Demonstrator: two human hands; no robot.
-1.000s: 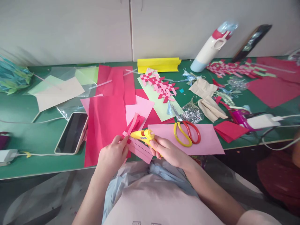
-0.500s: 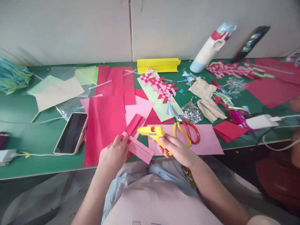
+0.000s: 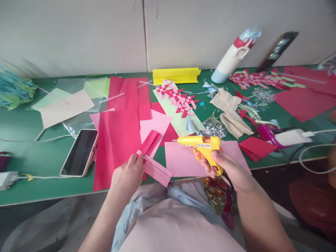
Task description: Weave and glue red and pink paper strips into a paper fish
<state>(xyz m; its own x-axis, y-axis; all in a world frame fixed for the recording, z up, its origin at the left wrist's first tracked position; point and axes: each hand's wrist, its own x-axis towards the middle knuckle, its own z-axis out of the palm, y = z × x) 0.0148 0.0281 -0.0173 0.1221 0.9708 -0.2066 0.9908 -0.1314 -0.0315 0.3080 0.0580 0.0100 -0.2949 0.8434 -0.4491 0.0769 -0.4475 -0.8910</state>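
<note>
My left hand (image 3: 127,174) pinches the crossed corner of several woven paper strips, dark pink strips (image 3: 149,143) pointing away from me and light pink strips (image 3: 158,170) slanting to the right. In my right hand (image 3: 225,168) is a yellow glue gun (image 3: 201,145), its nozzle aimed left and held apart from the strips. Under the gun lies a light pink sheet (image 3: 178,164). A large dark pink sheet (image 3: 118,136) lies beside and partly under my left hand. Scissors behind the gun show only their blades (image 3: 195,128); the handles are hidden.
Woven paper fish (image 3: 181,99) lie on a pale green sheet. A bag of beads (image 3: 214,126), beige cloth pieces (image 3: 235,122) and a bottle (image 3: 233,57) stand or lie to the right. At left are a phone (image 3: 79,152) and white cables. A wall (image 3: 78,35) backs the green table (image 3: 23,129).
My right hand has drawn the glue gun away from the strips, to the right and closer to me, covering the scissors' handles. My left hand stays on the strips.
</note>
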